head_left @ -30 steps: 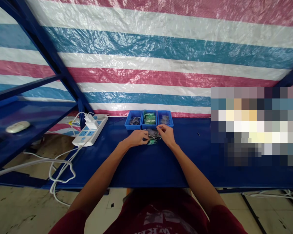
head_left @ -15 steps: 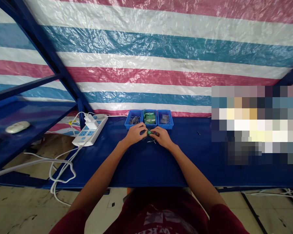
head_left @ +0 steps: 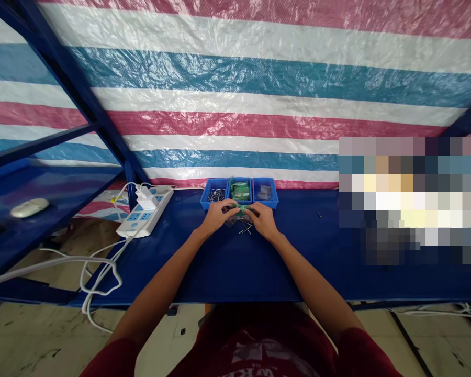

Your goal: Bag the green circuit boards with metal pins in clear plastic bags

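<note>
Fingers of both hands pinch small flat green board (head_left: 241, 210).

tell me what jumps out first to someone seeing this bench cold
The striped tarp in pink, white and teal fills the whole back. Below it, the left hand and right hand meet over a small green part on the blue table, just before three blue bins.

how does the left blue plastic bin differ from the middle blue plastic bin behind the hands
The left blue plastic bin holds small dark metal pins; the middle blue plastic bin holds green pieces. The left bin sits nearer the white power strip; the middle one lies straight behind both hands. Both look alike in shape and stand side by side on the blue table.
</note>
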{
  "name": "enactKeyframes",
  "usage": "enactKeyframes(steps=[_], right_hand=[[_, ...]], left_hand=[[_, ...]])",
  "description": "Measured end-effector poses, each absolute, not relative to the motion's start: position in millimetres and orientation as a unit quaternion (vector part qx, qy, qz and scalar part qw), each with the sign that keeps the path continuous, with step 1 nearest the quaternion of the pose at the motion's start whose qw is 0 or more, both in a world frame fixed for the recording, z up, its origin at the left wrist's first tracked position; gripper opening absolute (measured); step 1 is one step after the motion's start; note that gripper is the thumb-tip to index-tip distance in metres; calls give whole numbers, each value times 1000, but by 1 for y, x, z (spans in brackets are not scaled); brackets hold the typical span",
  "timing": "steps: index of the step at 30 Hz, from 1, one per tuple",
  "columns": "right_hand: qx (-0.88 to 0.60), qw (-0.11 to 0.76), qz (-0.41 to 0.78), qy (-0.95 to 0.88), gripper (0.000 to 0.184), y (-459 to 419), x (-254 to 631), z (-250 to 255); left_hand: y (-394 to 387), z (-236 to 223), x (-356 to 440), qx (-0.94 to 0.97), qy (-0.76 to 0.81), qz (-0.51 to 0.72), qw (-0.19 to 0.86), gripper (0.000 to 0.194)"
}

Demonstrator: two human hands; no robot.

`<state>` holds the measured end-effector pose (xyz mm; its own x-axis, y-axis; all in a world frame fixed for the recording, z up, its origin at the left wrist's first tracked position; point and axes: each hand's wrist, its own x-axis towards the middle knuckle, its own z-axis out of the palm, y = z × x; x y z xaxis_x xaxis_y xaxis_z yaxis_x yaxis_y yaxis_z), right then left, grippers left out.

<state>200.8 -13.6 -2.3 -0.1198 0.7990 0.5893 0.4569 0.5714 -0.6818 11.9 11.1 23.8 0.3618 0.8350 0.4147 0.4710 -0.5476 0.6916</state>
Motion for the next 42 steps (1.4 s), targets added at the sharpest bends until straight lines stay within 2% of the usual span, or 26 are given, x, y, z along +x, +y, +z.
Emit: enactKeyframes(steps=[6, 12, 19, 22, 30, 33, 38, 42], right_hand=[[-442, 515, 201, -706, 32, -15, 199, -2], [-452, 510, 154, -716, 33, -15, 200, 0], [-461, 517, 121, -712, 32, -15, 200, 2], [-463, 515, 119, -712, 31, -16, 199, 2], [-454, 505, 201, -706, 30, -20, 196, 3], [-438, 520, 241, -693, 36, -21, 199, 2], [-393, 529, 210, -722, 43, -19, 199, 0], [-379, 541, 176, -729, 31, -18, 198, 0]], left_hand=[[9, 23, 14, 761, 405, 430, 268, 29], [6, 23, 16, 763, 391, 443, 260, 29], [6, 21, 19, 738, 377, 435, 352, 40], [7, 19, 20, 735, 375, 431, 365, 38], [13, 22, 17, 720, 341, 467, 383, 36], [14, 22, 16, 706, 323, 482, 406, 36], [13, 21, 17, 670, 311, 488, 466, 39], [10, 22, 21, 635, 328, 476, 513, 41]])
